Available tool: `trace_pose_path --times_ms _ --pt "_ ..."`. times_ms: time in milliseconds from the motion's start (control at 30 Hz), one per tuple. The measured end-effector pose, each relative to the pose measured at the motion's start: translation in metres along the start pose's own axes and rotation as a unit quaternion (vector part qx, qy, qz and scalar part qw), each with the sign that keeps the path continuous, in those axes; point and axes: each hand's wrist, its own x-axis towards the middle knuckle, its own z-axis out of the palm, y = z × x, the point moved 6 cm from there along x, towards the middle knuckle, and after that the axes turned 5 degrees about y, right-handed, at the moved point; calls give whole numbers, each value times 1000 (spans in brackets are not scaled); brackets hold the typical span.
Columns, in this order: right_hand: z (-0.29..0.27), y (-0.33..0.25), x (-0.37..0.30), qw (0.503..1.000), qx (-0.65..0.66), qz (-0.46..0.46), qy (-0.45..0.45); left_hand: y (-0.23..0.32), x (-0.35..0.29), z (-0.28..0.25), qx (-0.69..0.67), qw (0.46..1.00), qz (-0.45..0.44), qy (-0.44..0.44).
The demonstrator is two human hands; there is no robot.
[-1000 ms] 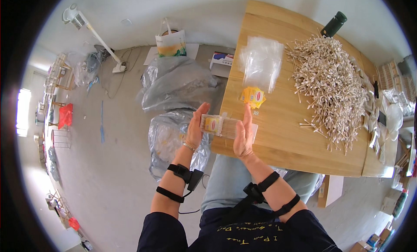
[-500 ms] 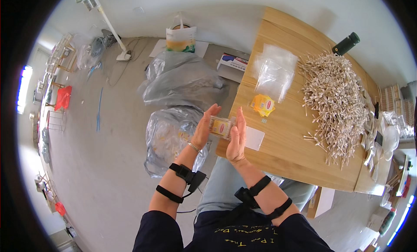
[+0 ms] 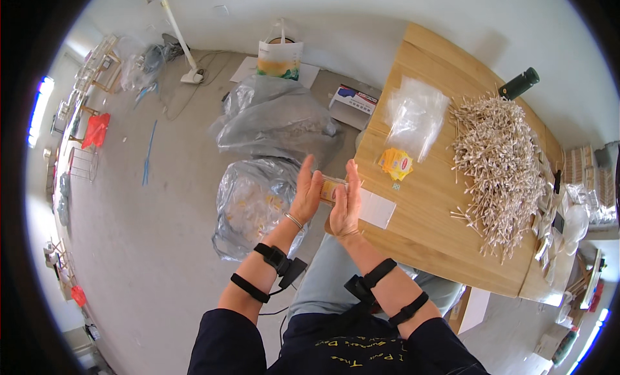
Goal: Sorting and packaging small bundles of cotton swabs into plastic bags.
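Between my two palms sits a small clear pack of cotton swabs (image 3: pixel 329 190) with a yellow label, partly covered by the fingers. My left hand (image 3: pixel 307 193) presses its left side and my right hand (image 3: pixel 346 206) its right side, fingers fairly straight. They hold it above the near left corner of the wooden table (image 3: pixel 439 236). Just right of my right hand lies a white card or flat block (image 3: pixel 376 208). Beyond it are a small stack of yellow label cards (image 3: pixel 395 164) and a heap of clear plastic bags (image 3: pixel 418 116). A large pile of loose cotton swabs (image 3: pixel 497 171) spreads over the table's right part.
A dark bottle (image 3: pixel 518 83) is behind the swab pile. Left of the table, a clear sack (image 3: pixel 248 213) with yellow-labelled packs and a grey plastic sack (image 3: pixel 274 120) lie on the floor. An open carton (image 3: pixel 352 107) and a carrier bag (image 3: pixel 279 58) stand farther back.
My hands have closed in on the pack from both sides, and the fingers now cover more of it. The whole view has shifted slightly.
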Motion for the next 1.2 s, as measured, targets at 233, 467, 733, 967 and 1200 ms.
trace_pose_path --times_ms 233,467,733,967,1200 --pt "-5 6 2 994 96 50 24 -31 -66 13 -231 884 -402 56" --pt "-6 7 1 998 0 63 -10 5 -50 27 -337 866 -325 174" --pt "-5 -3 3 999 -35 31 -22 -20 -57 31 -398 818 -398 115" --pt "-2 1 4 997 -69 24 -28 -1 -55 38 -347 872 -328 102" --pt "2 -1 -1 999 -20 46 -16 -24 -37 26 -435 832 -326 110"
